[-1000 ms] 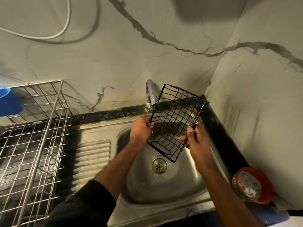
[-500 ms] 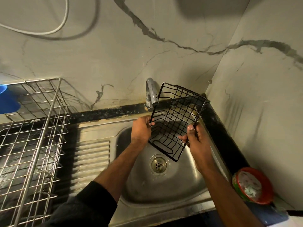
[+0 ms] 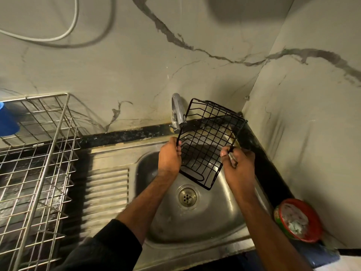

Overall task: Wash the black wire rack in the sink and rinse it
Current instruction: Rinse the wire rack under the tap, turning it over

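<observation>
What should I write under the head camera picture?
Both hands hold a black wire rack above the sink, beside the tap.

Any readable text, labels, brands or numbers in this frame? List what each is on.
No text can be read.
Round red-rimmed container right of the sink: a green band with markings at its left rim, too blurred to read.
Black wire rack, tap, silver dish rack, blue object: no visible marking.

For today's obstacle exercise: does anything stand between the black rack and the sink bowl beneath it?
Nothing visible does. Both hands hold the black wire rack over the bare sink.
</observation>
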{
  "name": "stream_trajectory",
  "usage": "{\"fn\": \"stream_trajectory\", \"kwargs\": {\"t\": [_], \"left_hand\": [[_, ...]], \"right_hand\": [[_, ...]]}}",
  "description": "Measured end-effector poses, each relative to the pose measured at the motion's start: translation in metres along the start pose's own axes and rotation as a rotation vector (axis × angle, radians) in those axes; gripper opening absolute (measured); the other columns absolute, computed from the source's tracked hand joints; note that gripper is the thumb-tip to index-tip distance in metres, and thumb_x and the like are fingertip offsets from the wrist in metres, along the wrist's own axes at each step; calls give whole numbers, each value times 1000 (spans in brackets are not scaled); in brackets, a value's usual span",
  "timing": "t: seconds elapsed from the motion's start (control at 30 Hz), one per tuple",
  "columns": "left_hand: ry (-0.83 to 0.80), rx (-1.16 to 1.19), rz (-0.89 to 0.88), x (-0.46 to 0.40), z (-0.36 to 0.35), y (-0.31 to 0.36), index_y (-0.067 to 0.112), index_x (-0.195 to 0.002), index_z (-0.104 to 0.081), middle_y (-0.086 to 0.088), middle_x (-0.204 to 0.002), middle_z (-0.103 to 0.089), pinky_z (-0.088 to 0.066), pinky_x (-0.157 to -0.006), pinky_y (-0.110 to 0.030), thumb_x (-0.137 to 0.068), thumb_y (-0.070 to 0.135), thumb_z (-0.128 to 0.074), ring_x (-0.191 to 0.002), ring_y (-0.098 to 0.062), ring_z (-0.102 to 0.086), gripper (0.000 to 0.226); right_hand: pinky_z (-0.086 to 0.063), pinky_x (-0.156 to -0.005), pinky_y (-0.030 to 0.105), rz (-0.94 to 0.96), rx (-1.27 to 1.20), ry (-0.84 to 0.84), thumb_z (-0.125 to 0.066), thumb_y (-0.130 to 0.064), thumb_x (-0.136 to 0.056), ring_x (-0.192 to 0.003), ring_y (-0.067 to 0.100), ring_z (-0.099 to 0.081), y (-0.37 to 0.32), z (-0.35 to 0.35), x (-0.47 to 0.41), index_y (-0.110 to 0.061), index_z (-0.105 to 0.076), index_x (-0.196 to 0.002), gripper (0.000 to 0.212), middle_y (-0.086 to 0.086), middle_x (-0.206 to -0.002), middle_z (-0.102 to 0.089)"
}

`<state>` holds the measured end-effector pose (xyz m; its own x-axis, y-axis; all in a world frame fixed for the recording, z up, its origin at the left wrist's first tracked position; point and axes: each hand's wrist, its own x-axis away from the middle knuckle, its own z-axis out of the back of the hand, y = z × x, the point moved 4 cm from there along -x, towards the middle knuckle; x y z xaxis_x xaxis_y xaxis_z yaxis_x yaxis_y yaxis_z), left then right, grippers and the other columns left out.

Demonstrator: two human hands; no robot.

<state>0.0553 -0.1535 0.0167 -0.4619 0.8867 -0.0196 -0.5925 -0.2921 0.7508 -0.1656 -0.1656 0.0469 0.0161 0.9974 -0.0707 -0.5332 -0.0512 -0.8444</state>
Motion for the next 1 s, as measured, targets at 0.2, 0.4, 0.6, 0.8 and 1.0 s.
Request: {"fn": "stream_trajectory", "kwargs": {"t": [0.2,0.4,0.6,0.8,1.0], "left_hand": [[25,-46,-84,-1,1,3,4,-106,-60,-2,-84,-58,-46,-69,-31,-91,-7,-54,-77,-19,-53,20],[-16,-75,-40,-2,-4,1,16,-113,-60,2,-93,-63,-54,-72,-20,-100,1,-48,-79,-9,-58,23],[15,-99,-1,-3,2,-1,14,-125,-59,0,-102,-64,-55,-83,-26,-96,-4,-49,-91,-12,-62,35],[38,-72,22,-1,5,-8,13,-123,-59,0,-109,-65,-53,-87,-23,-97,-6,-49,-95,-10,-61,34],[-38,93,54,-1,-9,-13,16,-121,-60,1,-99,-65,-59,-79,-27,-97,-5,-51,-85,-11,-63,33]], "right_hand": [[-53,-77,34,-171,-267,22,-57,-49,-97,-92,22,-64,3,-3,0,-23,-63,-90,28,9,-99,-66],[-58,-78,36,-320,-444,12,-66,-32,-95,-87,20,-65,4,-10,-4,-15,-51,-105,24,8,-99,-64],[-62,-82,44,-424,-528,-126,-73,-21,-91,-87,14,-60,1,-12,-12,-21,-29,-137,63,6,-124,-48],[-60,-52,29,-360,-265,-191,-65,-8,-94,-91,21,-68,-3,-9,-28,-12,-46,-136,46,11,-114,-62],[-64,-67,42,-206,-14,-108,-58,-20,-97,-71,17,-72,-9,1,-48,-24,-53,-89,10,8,-87,-69]]}}
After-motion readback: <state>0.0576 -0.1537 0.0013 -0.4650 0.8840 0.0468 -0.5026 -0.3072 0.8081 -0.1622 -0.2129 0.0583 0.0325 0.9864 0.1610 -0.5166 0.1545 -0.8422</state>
